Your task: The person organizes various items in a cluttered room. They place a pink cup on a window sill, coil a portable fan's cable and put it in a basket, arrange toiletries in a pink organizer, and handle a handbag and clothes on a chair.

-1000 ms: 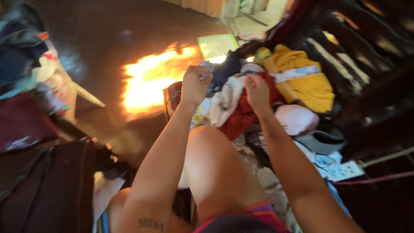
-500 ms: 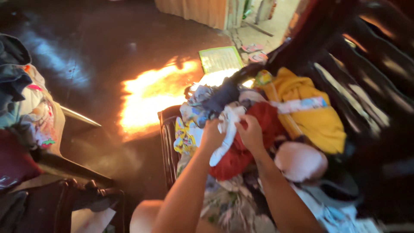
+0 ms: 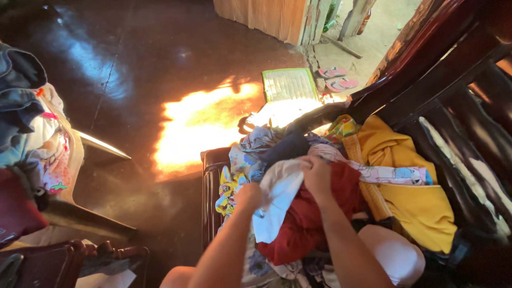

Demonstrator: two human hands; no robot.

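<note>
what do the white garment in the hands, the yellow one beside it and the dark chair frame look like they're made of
White garment: soft thin cloth, likely cotton knit; it drapes limp and creases between the left hand and right hand. Yellow garment: thicker matte fabric, with broad folds and a woven-looking edge band. Chair frame: apparently dark varnished wood, glossy with reddish highlights.

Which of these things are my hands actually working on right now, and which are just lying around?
In hand:
white cloth, gripped by left hand and right hand
red garment under it

Lying about:
yellow garment
green mat
pink sandals
clothes pile at left
</note>
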